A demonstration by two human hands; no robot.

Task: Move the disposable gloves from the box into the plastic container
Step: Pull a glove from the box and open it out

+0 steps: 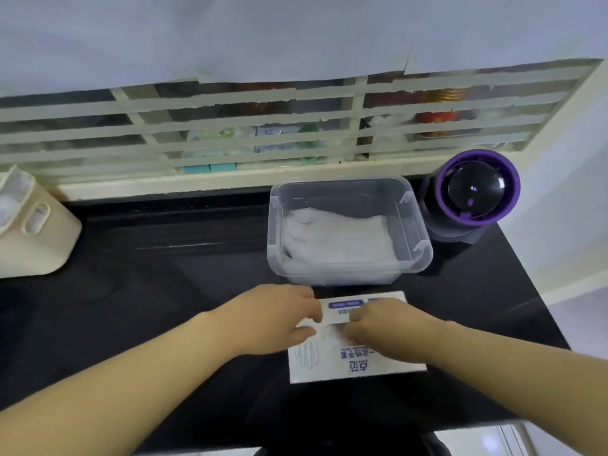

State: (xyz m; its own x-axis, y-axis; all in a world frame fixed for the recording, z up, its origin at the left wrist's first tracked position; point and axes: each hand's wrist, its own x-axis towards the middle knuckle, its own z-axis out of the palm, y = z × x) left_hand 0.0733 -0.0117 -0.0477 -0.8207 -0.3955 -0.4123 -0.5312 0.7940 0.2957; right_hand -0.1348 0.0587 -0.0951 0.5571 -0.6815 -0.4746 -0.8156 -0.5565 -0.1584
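A flat white glove box (332, 365) with blue print lies on the black counter near the front edge. Both of my hands rest on its top side. My left hand (279, 319) pinches at the box's middle from the left, and my right hand (388, 325) presses and grips there from the right. What lies under the fingers is hidden. Just behind the box stands a clear plastic container (348, 192), open, with a crumpled pile of translucent white gloves (339, 240) inside it.
A purple and black round device (470, 195) stands right of the container. A cream appliance (33, 225) sits at the far left. A taped window grille (263, 126) runs along the back. The black counter (164, 258) ends at the right and front.
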